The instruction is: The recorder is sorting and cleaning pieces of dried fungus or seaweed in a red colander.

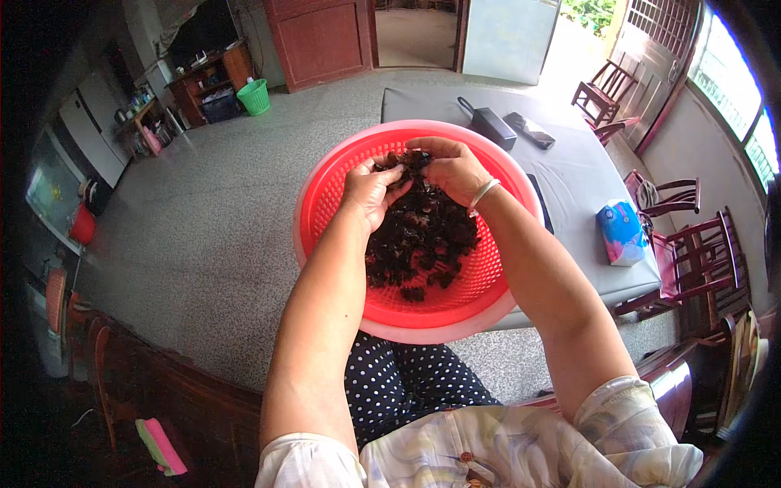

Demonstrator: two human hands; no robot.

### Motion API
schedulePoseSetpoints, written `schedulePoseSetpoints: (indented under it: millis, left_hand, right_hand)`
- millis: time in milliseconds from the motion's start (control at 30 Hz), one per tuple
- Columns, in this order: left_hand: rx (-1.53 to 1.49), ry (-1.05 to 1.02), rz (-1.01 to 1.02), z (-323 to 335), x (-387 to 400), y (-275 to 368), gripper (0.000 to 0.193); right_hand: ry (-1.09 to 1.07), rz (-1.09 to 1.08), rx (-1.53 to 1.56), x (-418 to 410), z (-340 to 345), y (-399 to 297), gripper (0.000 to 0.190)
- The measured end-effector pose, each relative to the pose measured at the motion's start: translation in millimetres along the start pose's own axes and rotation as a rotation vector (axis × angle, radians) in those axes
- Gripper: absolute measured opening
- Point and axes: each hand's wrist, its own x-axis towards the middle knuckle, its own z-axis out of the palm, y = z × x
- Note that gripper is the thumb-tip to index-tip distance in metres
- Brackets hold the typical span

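Note:
A red perforated plastic basket [421,314] with a pale rim stands before me, partly over the grey-covered table. Inside lies a heap of dark, wet-looking frilly pieces [427,238], which look like wood ear fungus. At the heap's far side, my left hand [375,186] pinches a clump of the pieces [412,163] between thumb and fingers. My right hand [451,171], with a pale bangle at the wrist, grips the other side of that same clump. Some of its fingertips are hidden by the clump.
The grey table [586,183] reaches away to the right. On it are a dark case with a strap [493,128], a dark phone-like object [529,130] and a blue tissue pack [621,233]. Wooden chairs [695,256] stand beyond its right edge. A green bin [254,97] stands farther off.

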Motion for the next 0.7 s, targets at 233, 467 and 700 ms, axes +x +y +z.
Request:
schedulePoseSetpoints:
  millis: [233,467,700]
  left_hand:
    - [0.068,0.017,-0.018,5,-4,3,0.021]
    - [0.051,0.023,0.026,2,-2,3,0.020]
    - [-0.221,-0.155,-0.012,-1,-2,8,0.032]
  right_hand:
    - [0.142,-0.321,-0.238,11,0,16,0.037]
    - [0.184,-0.135,-0.128,8,3,9,0.034]
    - [0.220,-0.057,-0.084,1,10,-9,0.040]
